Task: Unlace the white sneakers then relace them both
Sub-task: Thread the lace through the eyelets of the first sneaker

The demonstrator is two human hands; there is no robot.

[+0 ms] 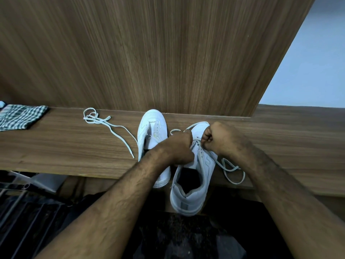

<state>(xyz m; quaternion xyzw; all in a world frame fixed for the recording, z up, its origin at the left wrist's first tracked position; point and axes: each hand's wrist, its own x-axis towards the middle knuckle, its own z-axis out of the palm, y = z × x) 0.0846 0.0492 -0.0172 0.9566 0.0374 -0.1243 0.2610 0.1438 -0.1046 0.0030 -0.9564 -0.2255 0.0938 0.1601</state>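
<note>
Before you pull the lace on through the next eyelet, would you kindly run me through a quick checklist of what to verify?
1. Left hand gripping the right-hand white sneaker: ok.
2. Right hand pinching that sneaker's white lace: ok.
3. Sneaker steady on the wooden shelf: not ok, its heel overhangs the front edge.
4. Slack free of knots: cannot tell, loops lie beside the shoe.
5. Left-hand white sneaker unlaced: ok.
6. Its loose white lace within sight on the shelf: ok.

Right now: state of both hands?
Left hand: fingers curled, pinching the lace at the right sneaker.
Right hand: fingers curled, pinching the same lace.
</note>
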